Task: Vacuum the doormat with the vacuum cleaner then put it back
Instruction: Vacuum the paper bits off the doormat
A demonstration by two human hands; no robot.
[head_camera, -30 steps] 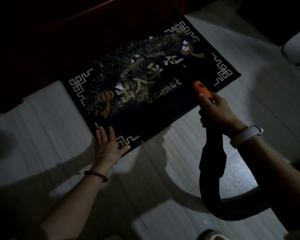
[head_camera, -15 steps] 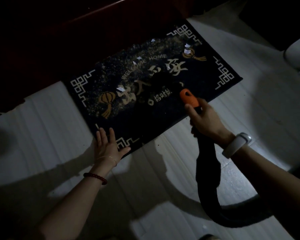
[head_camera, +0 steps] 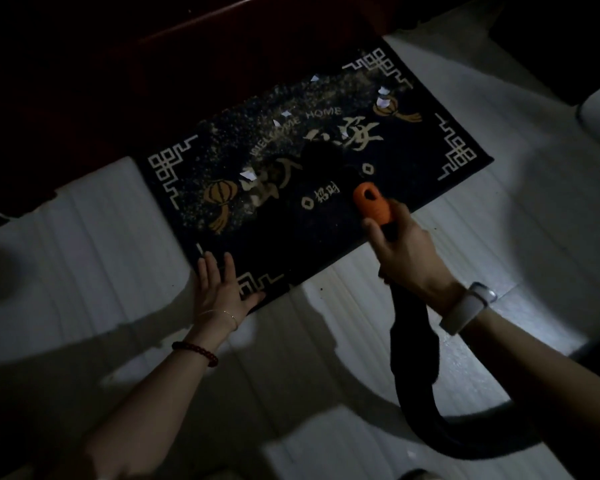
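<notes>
My left hand (head_camera: 220, 289) lies flat, fingers spread, pressing the near corner of the mat (head_camera: 413, 140); if I ease off, suction could drag or fold it. My right hand (head_camera: 404, 251) curls round the vacuum handle (head_camera: 373, 202), its hose (head_camera: 416, 368) looping back past my wrist, where it could snag. Beyond my right fingertips the dark nozzle is hard to make out on the mat. Farther out lie paper scraps (head_camera: 383, 98) and gritty specks, easy to miss in this gloom. The pale floor (head_camera: 84, 254) is dim, with dark wood beyond the mat.
</notes>
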